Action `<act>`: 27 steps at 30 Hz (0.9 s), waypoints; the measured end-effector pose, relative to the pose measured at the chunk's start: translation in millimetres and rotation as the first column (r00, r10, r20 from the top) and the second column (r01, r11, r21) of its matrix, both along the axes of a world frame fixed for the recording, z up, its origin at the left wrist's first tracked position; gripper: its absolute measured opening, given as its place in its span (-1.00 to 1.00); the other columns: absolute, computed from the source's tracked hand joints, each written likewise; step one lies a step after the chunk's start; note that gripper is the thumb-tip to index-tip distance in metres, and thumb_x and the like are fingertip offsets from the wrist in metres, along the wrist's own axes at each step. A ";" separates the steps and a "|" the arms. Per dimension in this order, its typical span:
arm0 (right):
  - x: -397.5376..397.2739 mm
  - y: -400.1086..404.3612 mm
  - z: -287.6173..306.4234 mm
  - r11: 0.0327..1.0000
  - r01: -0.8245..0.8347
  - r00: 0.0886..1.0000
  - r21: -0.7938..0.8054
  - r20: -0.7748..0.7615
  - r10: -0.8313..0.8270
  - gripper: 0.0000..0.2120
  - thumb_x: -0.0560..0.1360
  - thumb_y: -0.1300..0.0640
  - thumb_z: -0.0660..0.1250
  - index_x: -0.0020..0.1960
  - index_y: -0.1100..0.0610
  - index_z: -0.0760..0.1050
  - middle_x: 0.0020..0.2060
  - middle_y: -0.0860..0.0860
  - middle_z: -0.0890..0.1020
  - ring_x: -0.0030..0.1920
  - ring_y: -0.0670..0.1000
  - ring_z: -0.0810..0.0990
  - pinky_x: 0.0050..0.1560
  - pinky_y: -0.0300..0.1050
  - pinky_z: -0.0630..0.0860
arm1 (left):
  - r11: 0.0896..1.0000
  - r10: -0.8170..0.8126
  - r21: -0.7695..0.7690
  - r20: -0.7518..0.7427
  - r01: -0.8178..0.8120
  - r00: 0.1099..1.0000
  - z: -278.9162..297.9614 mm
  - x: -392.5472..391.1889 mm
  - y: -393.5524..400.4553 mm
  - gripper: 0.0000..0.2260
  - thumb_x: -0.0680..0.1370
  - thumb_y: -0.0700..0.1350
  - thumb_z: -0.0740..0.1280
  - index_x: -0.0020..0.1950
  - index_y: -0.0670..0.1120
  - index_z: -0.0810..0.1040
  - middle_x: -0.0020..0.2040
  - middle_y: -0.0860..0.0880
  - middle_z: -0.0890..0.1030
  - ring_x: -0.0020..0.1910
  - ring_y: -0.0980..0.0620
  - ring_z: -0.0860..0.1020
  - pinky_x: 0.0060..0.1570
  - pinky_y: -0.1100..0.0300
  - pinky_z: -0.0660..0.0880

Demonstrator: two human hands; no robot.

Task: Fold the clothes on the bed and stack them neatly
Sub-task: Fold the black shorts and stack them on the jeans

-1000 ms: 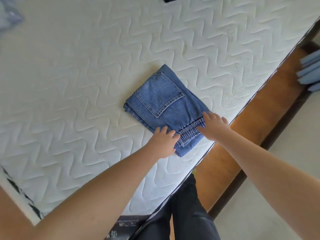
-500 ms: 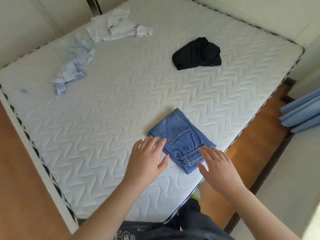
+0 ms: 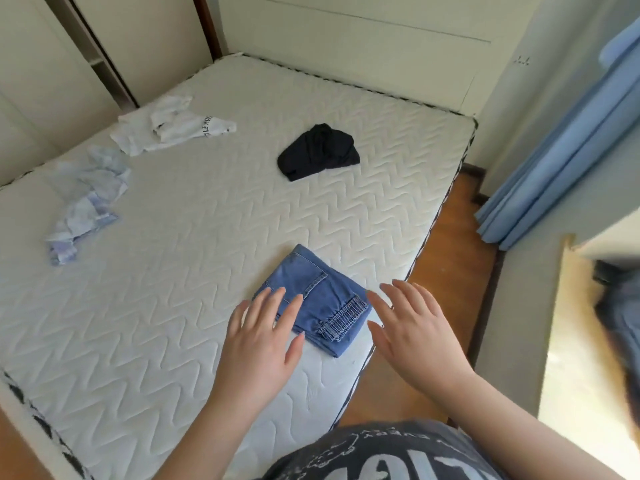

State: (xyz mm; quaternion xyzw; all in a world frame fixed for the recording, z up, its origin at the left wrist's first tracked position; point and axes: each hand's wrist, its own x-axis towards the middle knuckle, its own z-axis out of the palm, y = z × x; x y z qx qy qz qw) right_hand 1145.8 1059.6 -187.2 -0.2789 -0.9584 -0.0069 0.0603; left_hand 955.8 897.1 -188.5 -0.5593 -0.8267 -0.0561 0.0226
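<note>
So the jeans [image 3: 313, 299] are folded into a tidy packet near the right edge of the mattress [image 3: 180, 258], close to me, elastic cuffs on the near-right side and the back pocket facing up. The packet's long axis runs diagonally, from far-left to near-right.

Both my hands are empty, with the fingers straight and spread. My left hand [image 3: 263, 336] is raised with its fingertips overlapping the packet's near-left corner in this view; I can't tell if they touch the denim or hang above it. My right hand [image 3: 414, 327] is just beside the cuff end, palm down, out over the mattress edge, not on the fabric.

What matters for the next bit: everything still unfolded lies farther up the bed. The black garment [image 3: 318, 152] is straight ahead, well beyond the jeans, and looks about equally reachable for either hand, maybe a touch closer to the right. The white shirt [image 3: 173, 128] and the pale blue crumpled thing [image 3: 86, 202] are way off to the far left, so that's left-hand territory. I'd guess the black one is the easy next grab, with a lean forward over the jeans to get it.
</note>
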 end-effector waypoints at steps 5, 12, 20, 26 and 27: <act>55.4 26.4 8.2 0.995 0.090 0.992 -0.043 -0.080 -0.093 -0.63 0.57 -0.01 0.14 0.24 0.11 0.57 0.19 0.09 0.60 0.24 0.16 0.56 0.31 0.12 0.45 | 0.991 -0.054 0.117 -0.046 0.059 0.997 17.4 42.7 46.0 -0.58 0.56 0.07 0.15 0.27 -0.12 0.59 0.20 -0.13 0.58 0.17 -0.15 0.58 0.00 -0.07 0.52; 147.9 84.1 6.6 0.959 0.250 0.940 -0.131 -0.205 -0.273 -0.66 0.57 0.00 0.20 0.24 0.10 0.57 0.18 0.05 0.60 0.21 0.13 0.57 0.27 0.08 0.46 | 0.973 -0.192 0.119 -0.075 0.200 0.979 32.1 129.4 140.4 -0.59 0.55 0.07 0.16 0.25 -0.10 0.59 0.16 -0.09 0.59 0.14 -0.12 0.58 -0.03 -0.03 0.53; 211.5 143.4 11.0 0.929 0.354 0.903 -0.111 -0.219 -0.370 -0.63 0.55 -0.02 0.18 0.25 0.12 0.56 0.20 0.08 0.59 0.23 0.17 0.55 0.26 0.10 0.45 | 0.956 -0.291 0.008 -0.088 0.292 0.953 44.2 184.1 228.0 -0.55 0.56 0.10 0.15 0.38 -0.06 0.48 0.26 -0.12 0.53 0.28 -0.15 0.49 0.17 -0.11 0.49; 216.2 193.6 7.7 0.948 0.301 0.938 -0.104 -0.149 -0.314 -0.64 0.60 -0.04 0.22 0.33 0.07 0.52 0.29 0.07 0.54 0.32 0.16 0.49 0.33 0.10 0.39 | 0.910 -0.413 0.004 -0.067 0.414 0.908 40.1 183.2 254.3 -0.59 0.56 0.11 0.16 0.34 -0.01 0.50 0.26 0.01 0.53 0.29 -0.04 0.48 0.20 0.00 0.39; 215.0 202.8 8.2 0.946 0.308 0.939 -0.101 -0.130 -0.319 -0.62 0.60 -0.06 0.22 0.34 0.07 0.51 0.30 0.07 0.54 0.32 0.16 0.48 0.33 0.10 0.39 | 0.913 -0.407 -0.013 -0.068 0.407 0.911 37.7 179.7 258.2 -0.58 0.56 0.11 0.15 0.34 -0.01 0.50 0.26 0.01 0.53 0.29 -0.04 0.48 0.22 -0.01 0.38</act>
